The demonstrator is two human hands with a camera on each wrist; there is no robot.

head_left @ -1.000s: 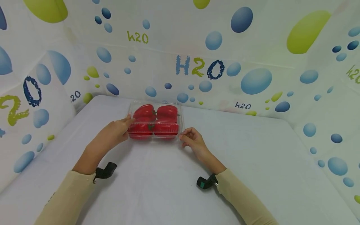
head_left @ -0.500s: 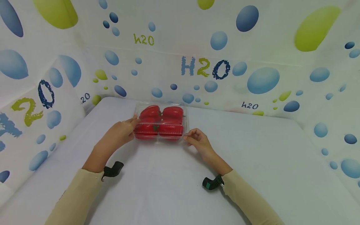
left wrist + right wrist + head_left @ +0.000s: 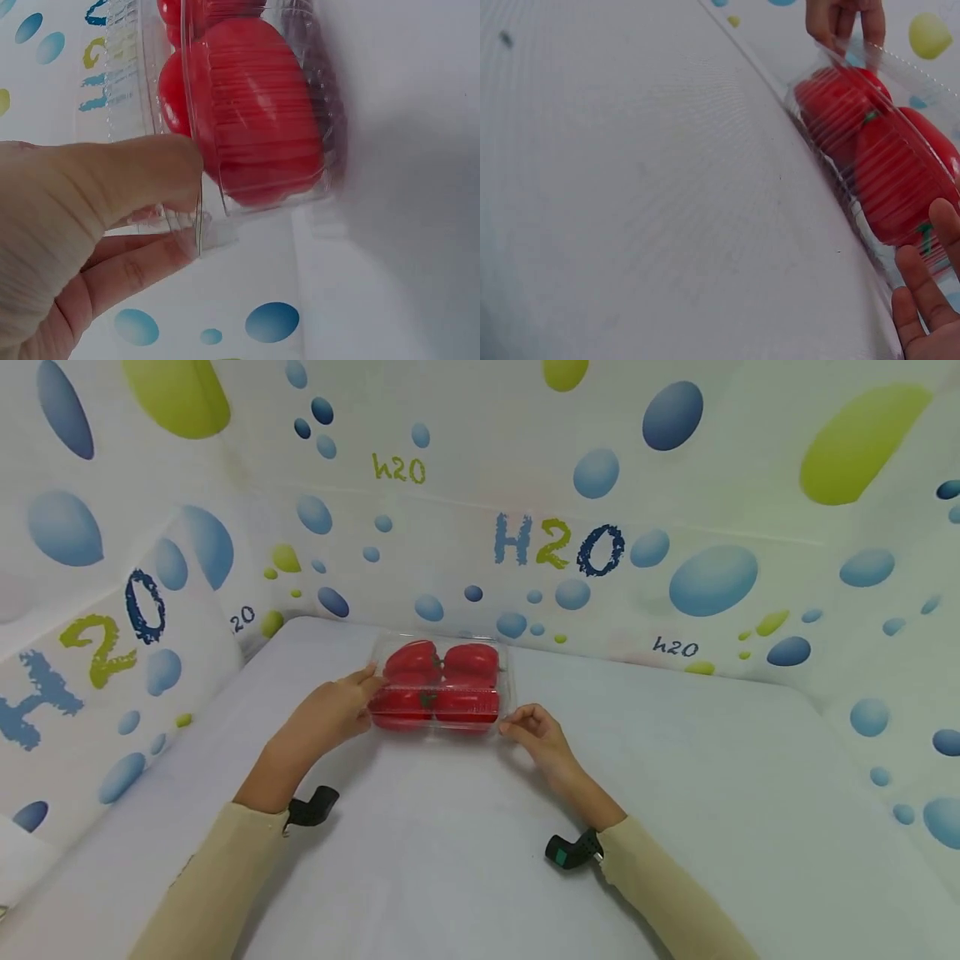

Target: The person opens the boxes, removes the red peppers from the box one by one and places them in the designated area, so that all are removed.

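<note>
A clear plastic box [image 3: 508, 681] holding several red bell peppers [image 3: 468, 702] stands at the back of the white table, its ribbed near side facing me. My left hand [image 3: 328, 714] grips its left end. In the left wrist view the thumb [image 3: 161, 169] lies on the near side of the plastic rim, with other fingers [image 3: 135, 270] behind it. At the box's near right corner, my right hand [image 3: 546, 743] pinches the edge between thumb and forefinger. The right wrist view shows several of its fingers [image 3: 922, 289] beside the box, partly cut off by the frame.
The white tabletop [image 3: 450, 852] runs toward me from the box. Right behind it rises a white backdrop [image 3: 450, 560] with blue and green drops and H2O lettering. A black wrist camera [image 3: 313, 807] sits on each wrist, below tan sleeves [image 3: 217, 877].
The whole scene slides to the right in the head view. My right hand's fingers, more spread before, have drawn together at the box's corner. The left hand keeps its hold.
</note>
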